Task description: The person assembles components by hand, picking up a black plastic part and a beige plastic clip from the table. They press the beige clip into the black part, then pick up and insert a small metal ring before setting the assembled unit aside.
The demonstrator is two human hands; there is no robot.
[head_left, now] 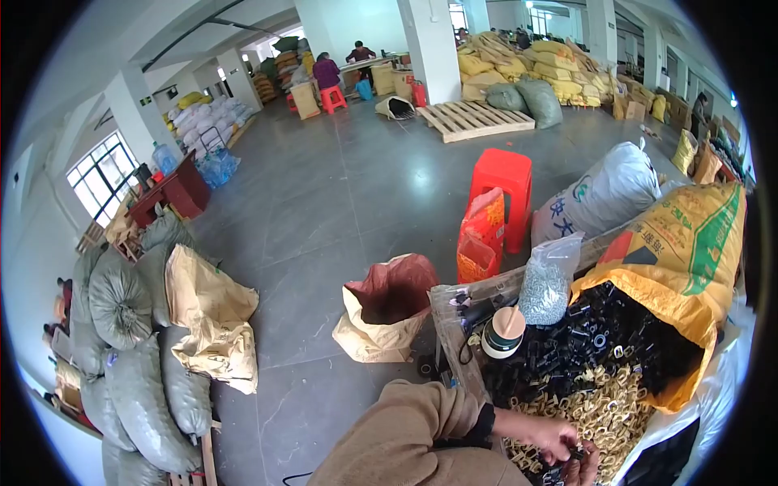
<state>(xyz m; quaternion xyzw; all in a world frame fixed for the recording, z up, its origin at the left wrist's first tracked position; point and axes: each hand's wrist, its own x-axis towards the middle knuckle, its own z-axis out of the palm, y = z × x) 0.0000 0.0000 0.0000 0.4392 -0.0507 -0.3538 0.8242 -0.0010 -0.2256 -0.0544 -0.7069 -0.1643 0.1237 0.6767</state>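
I have the fingers of my left hand [556, 438] and right hand [585, 466] closed on a small dark piece [577, 452], near the table's [494, 287] near edge. Gold-coloured parts [608, 405] lie around them; black parts [559, 356] spread beyond. Toward the far left corner stand a round container [503, 334] and a clear bag [545, 287].

Bench [459, 356] at right: metal pieces [620, 409] in front, plastic parts [579, 340] behind them, large sack [681, 239] at right rear, cup [504, 332] left of small bag [544, 290]; stool [502, 172] beyond; paper sack [373, 334] on floor [304, 316] left of bench; stuffed sacks [146, 405] far left
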